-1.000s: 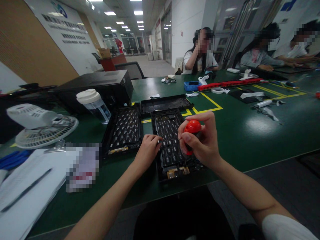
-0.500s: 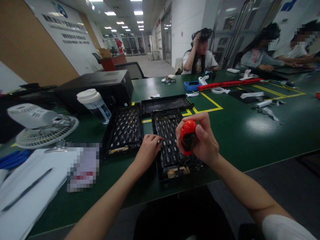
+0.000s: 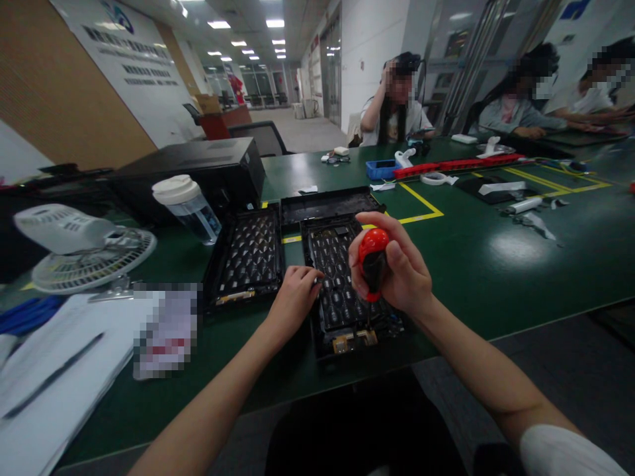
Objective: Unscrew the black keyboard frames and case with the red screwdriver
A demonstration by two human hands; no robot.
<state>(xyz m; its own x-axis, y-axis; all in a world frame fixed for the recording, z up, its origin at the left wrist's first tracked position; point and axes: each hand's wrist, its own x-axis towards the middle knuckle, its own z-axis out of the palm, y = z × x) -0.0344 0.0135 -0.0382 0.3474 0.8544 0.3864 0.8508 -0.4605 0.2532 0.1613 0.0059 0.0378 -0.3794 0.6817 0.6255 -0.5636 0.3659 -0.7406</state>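
Observation:
My right hand point(image 3: 397, 264) is closed around the red and black handle of a screwdriver point(image 3: 374, 254). Its thin shaft points down at the near end of a black case point(image 3: 340, 277) with rows of dark oval cells inside, close to a gold-coloured strip point(image 3: 354, 340). At the left edge of this case rests my left hand point(image 3: 296, 287), its fingers curled and pressed together. A small shiny bit shows at those fingertips; what it is I cannot make out. A similar black case point(image 3: 251, 254) lies to the left, and a shallow black tray or cover point(image 3: 327, 206) lies behind both.
On the left are a white fan point(image 3: 94, 251), a clear bottle point(image 3: 193, 215) with a white lid, and papers point(image 3: 64, 357) with a pen. A large black box point(image 3: 198, 168) stands behind. Scraps and a red strip point(image 3: 456, 165) lie far right; several people sit across the table.
The screwdriver stands slightly more upright and my right hand has shifted a little, with more of the shaft showing. My left hand stays in place.

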